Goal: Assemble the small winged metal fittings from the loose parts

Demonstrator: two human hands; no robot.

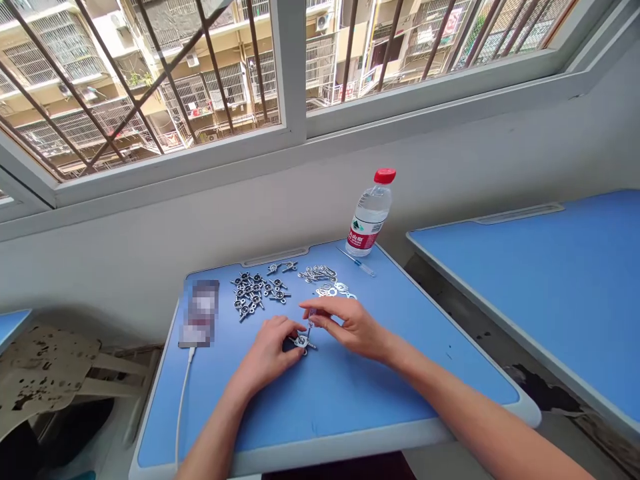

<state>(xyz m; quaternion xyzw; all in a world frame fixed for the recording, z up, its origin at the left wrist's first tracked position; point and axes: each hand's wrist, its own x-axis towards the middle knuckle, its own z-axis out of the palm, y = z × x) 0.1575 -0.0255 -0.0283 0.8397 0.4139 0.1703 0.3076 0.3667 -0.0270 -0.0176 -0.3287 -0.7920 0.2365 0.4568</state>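
Note:
My left hand (273, 352) rests on the blue desk with its thumb and fingers closed around a small silver metal part (301, 342), which has a round middle and thin arms. My right hand (350, 325) pinches a small screwdriver (309, 327) between thumb and fingers. The screwdriver stands nearly upright, its thin shaft pointing down at the metal part; its handle is mostly hidden by the fingers. Beyond my left hand lies a group of similar metal parts (257, 288). Flat silver ring-shaped pieces (341, 288) lie just past my right hand, with smaller link-like metal pieces (319, 273) behind them.
A phone (200, 313) with a white cable (185, 393) lies at the desk's left. Near the back right edge stand a red-capped water bottle (370, 217) and, lying before it, a thin tool with a clear blue handle (363, 267). Another blue desk (545, 280) stands to the right.

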